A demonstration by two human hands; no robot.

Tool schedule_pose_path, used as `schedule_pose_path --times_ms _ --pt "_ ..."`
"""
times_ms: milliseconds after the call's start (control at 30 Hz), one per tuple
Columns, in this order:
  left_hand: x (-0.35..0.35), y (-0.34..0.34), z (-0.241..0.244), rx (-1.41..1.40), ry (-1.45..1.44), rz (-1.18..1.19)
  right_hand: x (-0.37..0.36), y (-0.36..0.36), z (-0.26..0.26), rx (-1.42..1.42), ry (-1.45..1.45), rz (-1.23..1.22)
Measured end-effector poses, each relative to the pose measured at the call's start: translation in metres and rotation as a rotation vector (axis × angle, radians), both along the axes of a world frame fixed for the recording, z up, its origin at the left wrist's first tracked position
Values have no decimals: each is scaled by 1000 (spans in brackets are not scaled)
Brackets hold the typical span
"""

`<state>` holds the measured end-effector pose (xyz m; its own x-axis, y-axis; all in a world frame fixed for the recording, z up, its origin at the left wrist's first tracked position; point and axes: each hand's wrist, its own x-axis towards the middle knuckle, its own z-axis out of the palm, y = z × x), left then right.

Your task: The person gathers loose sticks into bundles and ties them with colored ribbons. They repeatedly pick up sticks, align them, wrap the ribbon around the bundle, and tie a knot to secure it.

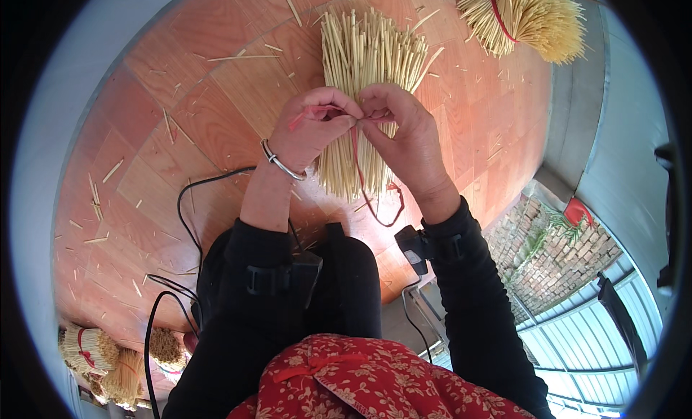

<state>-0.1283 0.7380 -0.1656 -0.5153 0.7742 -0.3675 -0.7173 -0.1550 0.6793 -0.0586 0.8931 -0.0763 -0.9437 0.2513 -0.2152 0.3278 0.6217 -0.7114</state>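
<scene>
A bundle of pale straw stalks (373, 51) lies on the wood-patterned floor in front of me. Above its middle, my left hand (319, 121) pinches a red plastic strip (358, 159) between thumb and fingers, with a short end lying over the palm. My right hand (403, 132) pinches the same strip close beside it, and the fingertips of both hands nearly meet. A long loop of the strip hangs down over the bundle's near end and onto the floor. Whether the strip runs around the bundle is hidden by my hands.
Another straw bundle tied in red (497, 19) lies at the upper right. Several tied bundles (89, 348) stand at the lower left. Loose straw pieces (113, 170) are scattered on the floor. A black cable (181, 202) runs left of my legs. A doorway opens onto brick paving (562, 251).
</scene>
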Motion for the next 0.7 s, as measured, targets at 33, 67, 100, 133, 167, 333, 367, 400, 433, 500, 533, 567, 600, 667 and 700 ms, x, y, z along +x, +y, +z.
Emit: schedule_pose_path --times_ms 33,67,100,133,167,333,367,400,433,500,533,567,600,667,700 --pt "1 1 0 16 17 13 -1 1 -1 -7 -4 -3" --pt "1 2 -1 21 20 22 -1 2 -1 -14 -8 -6" --pt "2 2 -1 24 25 32 -2 3 -2 -30 -12 -8" --pt "3 3 -1 18 40 37 -3 5 -2 -26 -20 2" --pt "3 4 -1 12 55 43 -4 7 -2 -30 -27 14" --pt "6 11 1 -25 257 144 -7 13 -1 -103 -65 30" --pt "6 12 2 -24 307 166 -7 13 -1 -92 -86 25" --pt "6 13 3 -23 357 189 -7 12 -2 -83 -98 26" --pt "6 13 4 -41 433 206 -7 11 -2 -79 -95 4" --pt "5 14 6 -78 583 239 -7 10 -4 -78 -64 -23" --pt "5 14 7 -103 617 241 -7 9 -5 -66 -53 -38" --pt "5 14 8 -127 651 243 -7 9 -6 -56 -33 -49" --pt "5 14 9 -157 685 248 -8 9 -8 -45 -13 -59" --pt "5 15 9 -176 725 297 -9 10 -10 -86 5 -90" --pt "5 16 9 -188 749 317 -9 10 -11 -107 14 -104"
